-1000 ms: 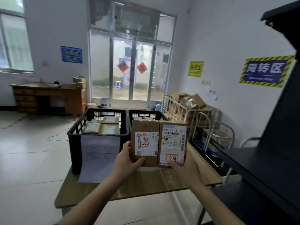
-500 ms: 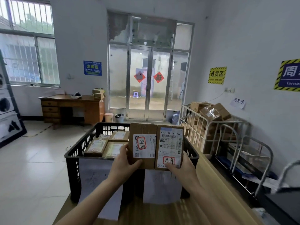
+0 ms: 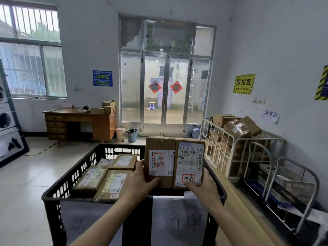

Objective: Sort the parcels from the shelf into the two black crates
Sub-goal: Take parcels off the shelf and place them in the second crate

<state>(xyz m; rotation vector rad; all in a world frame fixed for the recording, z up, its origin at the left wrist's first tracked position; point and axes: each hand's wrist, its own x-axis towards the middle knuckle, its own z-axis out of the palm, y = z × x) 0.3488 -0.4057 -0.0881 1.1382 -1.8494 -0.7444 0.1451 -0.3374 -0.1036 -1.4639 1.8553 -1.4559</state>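
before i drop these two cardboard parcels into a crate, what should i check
1. Grip: the left hand holds the left brown cardboard parcel, and the right hand holds the right brown cardboard parcel: ok.
2. Marks: both parcels carry the same red-circled handwritten mark: ok.
3. Destination: the white paper sign on the right black plastic crate shows matching characters: ok.
4. Position: both parcels are held up at the right crate: ok.
5. Room inside the right crate: hidden behind the parcels: cannot tell.
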